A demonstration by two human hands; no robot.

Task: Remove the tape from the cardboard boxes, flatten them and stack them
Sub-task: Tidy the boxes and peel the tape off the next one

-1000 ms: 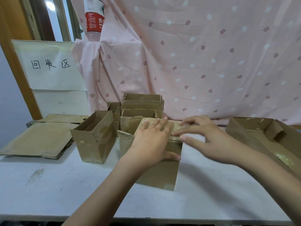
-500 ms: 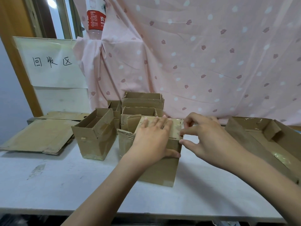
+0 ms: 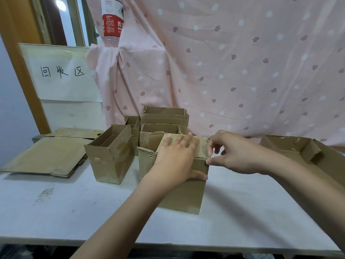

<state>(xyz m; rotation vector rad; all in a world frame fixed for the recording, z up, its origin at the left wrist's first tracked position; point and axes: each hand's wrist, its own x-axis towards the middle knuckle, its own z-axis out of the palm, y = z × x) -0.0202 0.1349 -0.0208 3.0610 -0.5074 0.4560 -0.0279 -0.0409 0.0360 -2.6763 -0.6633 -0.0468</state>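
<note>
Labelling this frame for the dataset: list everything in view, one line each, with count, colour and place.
near box: 1, brown, table centre, top sealed with clear tape
open boxes: about 4, brown, one left of the near box, the rest behind it by the curtain
flattened cardboard: a low stack, brown, table left
large open box: 1, brown, table right
table: 1, white
curtain: 1, pink with spots and leaves, behind the table
sign: 1, white with black writing, back left
bottle: 1, clear with red label, top, mouth downward
left hand: 1, flat on the near box top
right hand: 1, pinching at the box's top right edge
</note>
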